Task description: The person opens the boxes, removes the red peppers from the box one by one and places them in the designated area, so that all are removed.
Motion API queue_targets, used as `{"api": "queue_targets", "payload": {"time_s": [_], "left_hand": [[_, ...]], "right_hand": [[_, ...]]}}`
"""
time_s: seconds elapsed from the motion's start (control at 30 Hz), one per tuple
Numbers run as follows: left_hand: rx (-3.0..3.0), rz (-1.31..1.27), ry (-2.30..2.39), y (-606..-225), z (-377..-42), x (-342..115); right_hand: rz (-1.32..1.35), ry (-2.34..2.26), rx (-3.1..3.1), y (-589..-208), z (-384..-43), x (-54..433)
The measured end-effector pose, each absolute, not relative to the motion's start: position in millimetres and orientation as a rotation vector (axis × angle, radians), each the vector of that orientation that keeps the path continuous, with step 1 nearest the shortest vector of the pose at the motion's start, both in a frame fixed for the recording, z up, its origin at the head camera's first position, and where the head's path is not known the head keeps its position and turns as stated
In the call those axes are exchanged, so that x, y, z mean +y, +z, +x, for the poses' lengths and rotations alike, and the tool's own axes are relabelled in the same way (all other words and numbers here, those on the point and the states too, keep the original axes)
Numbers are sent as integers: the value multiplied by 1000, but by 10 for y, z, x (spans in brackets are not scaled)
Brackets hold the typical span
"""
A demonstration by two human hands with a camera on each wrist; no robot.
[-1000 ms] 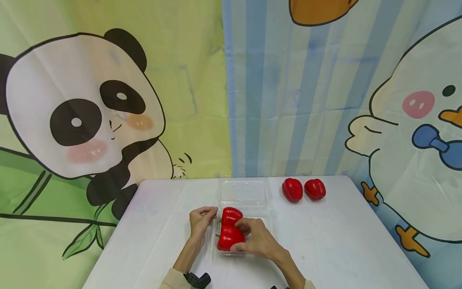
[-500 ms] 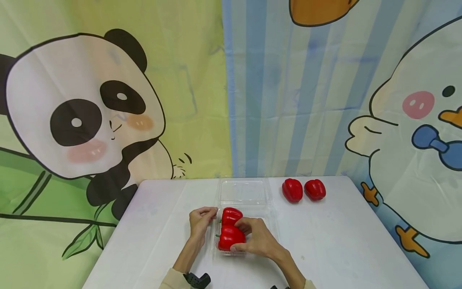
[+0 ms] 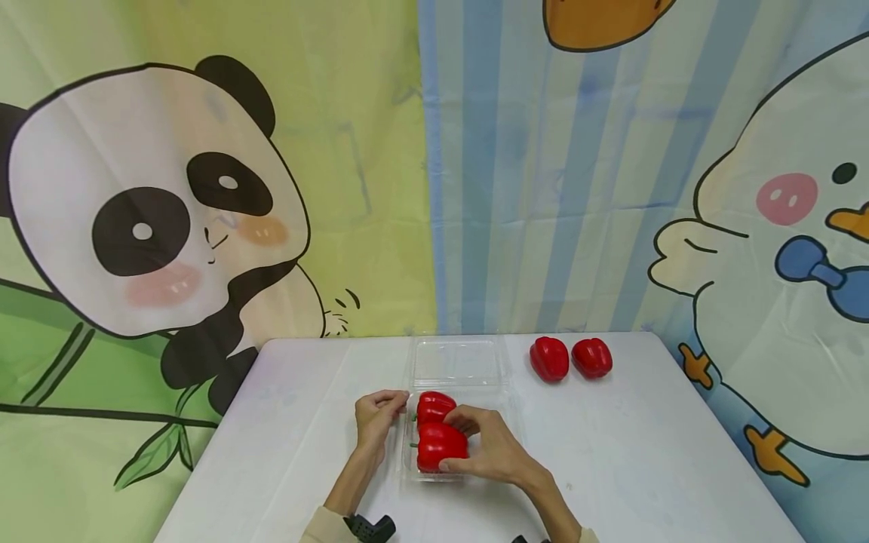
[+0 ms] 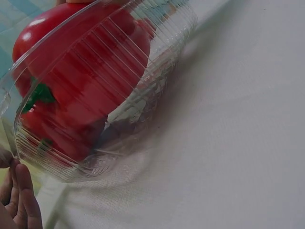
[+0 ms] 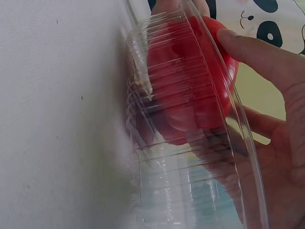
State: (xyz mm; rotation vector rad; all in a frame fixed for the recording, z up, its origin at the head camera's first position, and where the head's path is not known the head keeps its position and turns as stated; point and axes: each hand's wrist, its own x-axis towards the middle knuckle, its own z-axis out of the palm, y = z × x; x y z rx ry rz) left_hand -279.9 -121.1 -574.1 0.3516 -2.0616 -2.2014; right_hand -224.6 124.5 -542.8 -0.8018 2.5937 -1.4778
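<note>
A clear plastic clamshell box [image 3: 490, 400] lies on the table, its lid [image 3: 458, 362] folded back away from the person. Inside, along the left side, are two red bell peppers: a nearer one [image 3: 441, 447] and a farther one [image 3: 434, 407], green stems to the left. The right hand [image 3: 494, 449] holds the nearer pepper between thumb and fingers; in the right wrist view this hand [image 5: 281, 138] reaches over the box wall. At the box's left rim, the left hand [image 3: 377, 418] pinches the edge, as the left wrist view shows with its fingertips [image 4: 27, 191].
Two more red bell peppers, one on the left [image 3: 549, 359] and one on the right [image 3: 592, 357], lie at the back right of the white table [image 3: 631, 445]. Behind the table hangs a cartoon-printed curtain [image 3: 516, 188].
The right hand has shifted the nearer pepper slightly to the right inside the box. The left hand stays at the rim.
</note>
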Motion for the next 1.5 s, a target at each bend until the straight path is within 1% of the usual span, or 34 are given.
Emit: {"api": "queue_targets", "payload": {"time_s": [0.73,1.2,1.5], "left_hand": [[-2089,382,-2183,-5765,-2782,-1209],[-2118,386,-2176,-5775,-2838,-1240],[-2107,374,-2151,-5764,-2807,-1215]], "right_hand": [[-742,-1616,2639,-5435,-2215,1389],[-730,-1840,2688,-5403,-2240,1470],[-690,-1890,2717,-5410,-2234,1520]]}}
